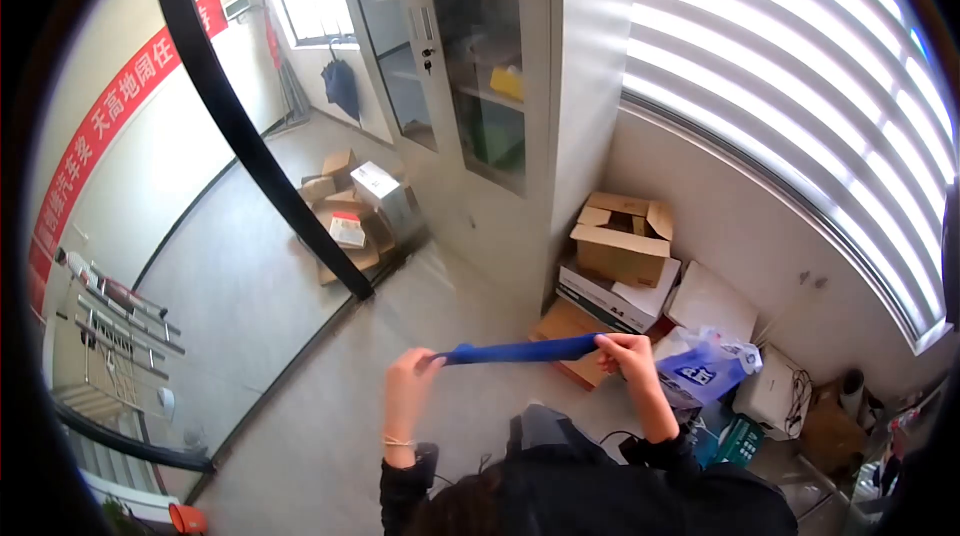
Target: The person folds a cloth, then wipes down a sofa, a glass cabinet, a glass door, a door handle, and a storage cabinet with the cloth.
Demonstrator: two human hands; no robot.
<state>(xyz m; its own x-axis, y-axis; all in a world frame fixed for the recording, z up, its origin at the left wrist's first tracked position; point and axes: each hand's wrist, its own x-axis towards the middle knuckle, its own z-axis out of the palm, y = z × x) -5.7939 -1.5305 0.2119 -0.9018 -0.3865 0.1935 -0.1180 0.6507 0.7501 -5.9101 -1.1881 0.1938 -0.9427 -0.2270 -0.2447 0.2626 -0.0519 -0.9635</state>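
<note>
Both raised hands, left (410, 376) and right (630, 356), stretch a blue band (522, 351).

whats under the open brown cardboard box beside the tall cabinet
Under the open brown cardboard box is a white cardboard box marked A4, with brown cardboard lower down. The white box's contents and underside cannot be seen.

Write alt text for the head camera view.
A person's left hand and right hand hold a narrow blue strip over a pale floor. Beyond are a pale glass-doored cabinet and an open brown cardboard box near white slatted blinds.
</note>
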